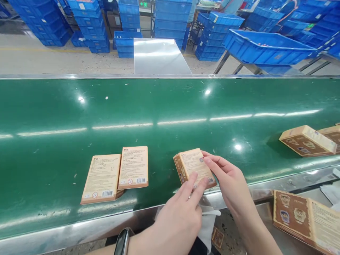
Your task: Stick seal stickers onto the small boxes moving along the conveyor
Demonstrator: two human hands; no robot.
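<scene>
A small cream-and-brown printed box [195, 164] is tilted near the front edge of the green belt, its text face toward me. My right hand [225, 173] pinches its right side, thumb on the face and fingers at the edge behind. My left hand [180, 216] has two fingers on the lower part of the face; its thumb is hidden. Below that hand show a white stick with a rounded end [214, 213] and a white cloth [206, 230]; whether the palm holds them is unclear. To the left, two similar boxes [102, 177] [133, 166] lie touching, text up.
More boxes [308, 141] lie on the belt [170, 102] at the right. Another box [292, 216] is at lower right, below the metal rail [66, 232]. Beyond the belt stand a metal plate [159, 58], a large blue crate [268, 49] and stacked blue crates [172, 21].
</scene>
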